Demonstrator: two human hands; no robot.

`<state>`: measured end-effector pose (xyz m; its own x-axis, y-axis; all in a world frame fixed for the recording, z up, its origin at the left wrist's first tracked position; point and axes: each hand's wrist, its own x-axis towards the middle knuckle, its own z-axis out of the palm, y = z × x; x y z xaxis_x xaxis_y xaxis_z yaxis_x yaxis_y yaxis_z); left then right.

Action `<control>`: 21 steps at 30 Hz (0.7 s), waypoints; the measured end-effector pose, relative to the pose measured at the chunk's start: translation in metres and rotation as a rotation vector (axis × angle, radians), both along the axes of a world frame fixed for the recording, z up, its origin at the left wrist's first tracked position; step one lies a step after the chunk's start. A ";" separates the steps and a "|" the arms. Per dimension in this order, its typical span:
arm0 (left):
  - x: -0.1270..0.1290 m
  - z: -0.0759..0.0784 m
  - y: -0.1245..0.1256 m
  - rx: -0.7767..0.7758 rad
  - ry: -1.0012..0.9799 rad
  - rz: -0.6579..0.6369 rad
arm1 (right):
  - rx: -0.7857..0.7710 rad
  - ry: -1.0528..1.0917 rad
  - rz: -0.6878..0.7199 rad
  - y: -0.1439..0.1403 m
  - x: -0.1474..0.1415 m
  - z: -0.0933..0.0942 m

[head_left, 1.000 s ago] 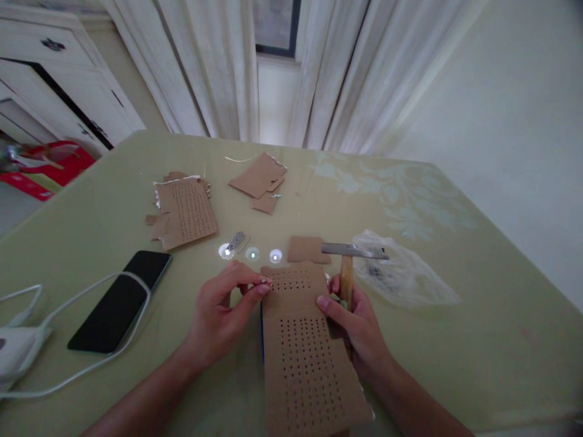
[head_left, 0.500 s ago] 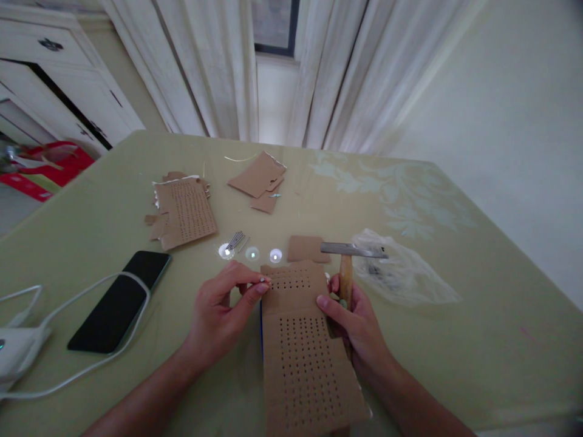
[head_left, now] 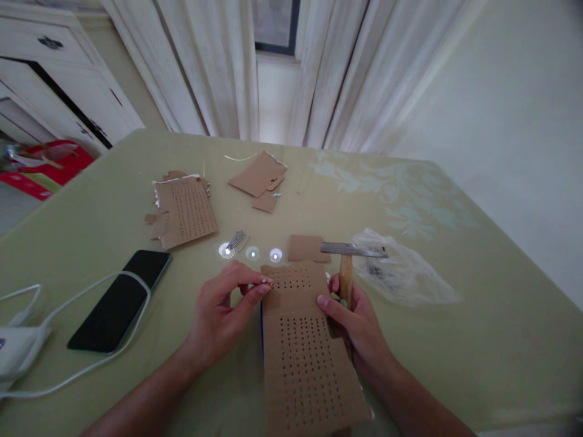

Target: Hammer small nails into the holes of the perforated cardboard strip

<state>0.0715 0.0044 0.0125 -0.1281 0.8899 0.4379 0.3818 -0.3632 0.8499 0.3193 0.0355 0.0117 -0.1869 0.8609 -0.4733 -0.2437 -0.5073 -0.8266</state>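
left hand (head_left: 218, 309) is pinching a small nail (head_left: 264, 281) upright at the top-left edge of the holey cardboard strip (head_left: 303, 346) on the worktop (head_left: 455, 340); right hand (head_left: 357, 321) fingers are wrapped round the hammer (head_left: 348, 261). I'd tap lightly first, keeping fingertips low

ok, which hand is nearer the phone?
Left. The left hand pinches a small nail at the cardboard's left edge, right of the phone. The right hand grips the hammer beyond the cardboard, farther away.
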 end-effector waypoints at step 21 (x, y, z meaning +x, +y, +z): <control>0.000 0.005 0.004 0.135 0.151 -0.027 | 0.037 -0.015 -0.014 0.002 0.002 0.000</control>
